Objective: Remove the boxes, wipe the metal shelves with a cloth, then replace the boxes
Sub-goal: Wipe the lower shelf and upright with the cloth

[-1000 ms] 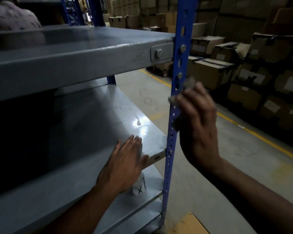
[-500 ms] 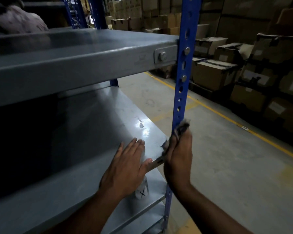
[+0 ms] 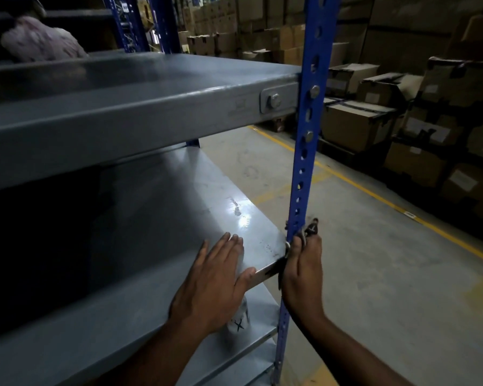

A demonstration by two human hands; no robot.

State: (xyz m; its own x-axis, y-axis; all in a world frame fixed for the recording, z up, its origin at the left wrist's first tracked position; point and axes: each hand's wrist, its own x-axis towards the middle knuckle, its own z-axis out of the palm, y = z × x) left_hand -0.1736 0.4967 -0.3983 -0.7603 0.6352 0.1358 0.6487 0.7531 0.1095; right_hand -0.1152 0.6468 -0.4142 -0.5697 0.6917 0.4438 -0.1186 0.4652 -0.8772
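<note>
The grey metal shelf [image 3: 162, 218] runs from 9 o'clock toward 3 o'clock in the middle of the view, bare and glossy, with a bright glare patch near its right front corner. A second grey shelf [image 3: 140, 107] sits level above it at 11 o'clock, bolted to the blue perforated upright [image 3: 307, 129]. A dark cloth [image 3: 308, 232], bunched and partly hidden, is wrapped against that upright at 4 o'clock, beside the lower shelf's corner. Brown cardboard boxes [image 3: 357, 126] stand stacked on the floor at 2 o'clock.
</note>
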